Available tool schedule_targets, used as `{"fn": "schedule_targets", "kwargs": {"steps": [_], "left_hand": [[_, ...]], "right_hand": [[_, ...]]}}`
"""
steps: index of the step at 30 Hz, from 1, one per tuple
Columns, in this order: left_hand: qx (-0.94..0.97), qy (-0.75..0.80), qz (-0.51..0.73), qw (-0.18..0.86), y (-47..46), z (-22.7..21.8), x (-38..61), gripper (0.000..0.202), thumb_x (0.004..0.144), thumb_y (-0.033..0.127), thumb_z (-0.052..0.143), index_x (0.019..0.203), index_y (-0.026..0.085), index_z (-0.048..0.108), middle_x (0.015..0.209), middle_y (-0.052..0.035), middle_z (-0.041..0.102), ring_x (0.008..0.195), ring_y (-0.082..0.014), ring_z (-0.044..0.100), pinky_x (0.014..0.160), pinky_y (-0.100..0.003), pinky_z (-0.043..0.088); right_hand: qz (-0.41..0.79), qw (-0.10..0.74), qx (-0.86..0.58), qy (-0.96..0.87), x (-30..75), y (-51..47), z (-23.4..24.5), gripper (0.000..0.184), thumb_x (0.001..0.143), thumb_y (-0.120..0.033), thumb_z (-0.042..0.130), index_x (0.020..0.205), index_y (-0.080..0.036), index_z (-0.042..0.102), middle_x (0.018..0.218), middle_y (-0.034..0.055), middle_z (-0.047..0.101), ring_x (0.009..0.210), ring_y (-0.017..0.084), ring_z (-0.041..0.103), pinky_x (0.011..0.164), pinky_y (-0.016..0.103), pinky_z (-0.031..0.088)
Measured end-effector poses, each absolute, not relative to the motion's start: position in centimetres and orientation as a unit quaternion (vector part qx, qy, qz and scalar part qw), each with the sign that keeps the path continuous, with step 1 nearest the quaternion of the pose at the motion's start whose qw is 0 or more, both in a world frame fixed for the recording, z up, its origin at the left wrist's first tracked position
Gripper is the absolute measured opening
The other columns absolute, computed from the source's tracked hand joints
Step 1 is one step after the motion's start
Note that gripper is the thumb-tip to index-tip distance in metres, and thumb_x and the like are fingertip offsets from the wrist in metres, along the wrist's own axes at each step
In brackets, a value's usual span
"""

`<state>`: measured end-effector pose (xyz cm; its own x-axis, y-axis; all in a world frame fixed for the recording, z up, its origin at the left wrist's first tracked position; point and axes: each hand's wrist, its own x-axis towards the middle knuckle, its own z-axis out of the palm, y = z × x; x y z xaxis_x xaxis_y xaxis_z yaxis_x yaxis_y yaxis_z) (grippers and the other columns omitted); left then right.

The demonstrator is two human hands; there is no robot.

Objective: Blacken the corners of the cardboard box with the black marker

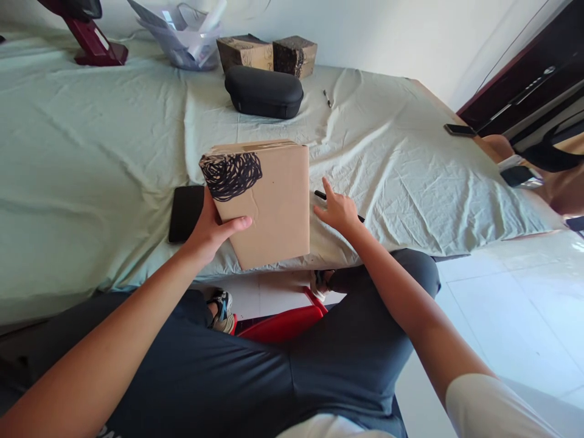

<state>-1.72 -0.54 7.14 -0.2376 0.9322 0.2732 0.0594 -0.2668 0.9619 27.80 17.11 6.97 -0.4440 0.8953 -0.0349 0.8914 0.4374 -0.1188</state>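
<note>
Cardboard box (278,210) stood gripped in our left hand (210,228)

At lower left, white lettering (109,433) on our trousers (205,365) was too cut off for us to read. Next came a translucent bin (177,56) holding a white roll (213,15) and other items. Our left hand clamped the box's left side at the near edge of the cloth-covered table (91,152); black scribble (232,175) marked its upper left corner. Beyond it sat two smaller boxes (301,52) and a closed black case (264,91). Rightward, our right hand (337,210) spread thumb and forefinger apart over a black pen (320,194).
</note>
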Motion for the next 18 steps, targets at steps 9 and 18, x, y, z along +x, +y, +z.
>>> {"fn": "schedule_targets", "kwargs": {"steps": [9,18], "left_hand": [[0.503,0.481,0.622,0.359,-0.4,6.6,-2.1,0.087,0.076,0.050,0.099,0.150,0.035,0.055,0.150,-0.0084,0.071,0.136,-0.0357,0.070,0.112,-0.060,0.062],[0.505,0.488,0.615,0.359,-0.5,6.9,-1.9,0.093,0.074,0.055,0.100,0.152,0.034,0.053,0.152,-0.0096,0.070,0.138,-0.0382,0.069,0.114,-0.061,0.060]], "right_hand": [[0.042,0.040,-0.485,-0.873,29.7,19.1,5.3,0.101,0.089,-0.014,0.047,0.181,0.000,0.007,0.099,0.0208,0.084,0.081,0.028,0.069,0.100,0.051,0.052],[0.386,0.316,-0.464,-0.732,33.2,21.6,6.1,0.121,0.075,-0.023,0.056,0.183,-0.008,0.004,0.100,0.0101,0.084,0.066,0.022,0.057,0.074,0.044,0.059]]}}
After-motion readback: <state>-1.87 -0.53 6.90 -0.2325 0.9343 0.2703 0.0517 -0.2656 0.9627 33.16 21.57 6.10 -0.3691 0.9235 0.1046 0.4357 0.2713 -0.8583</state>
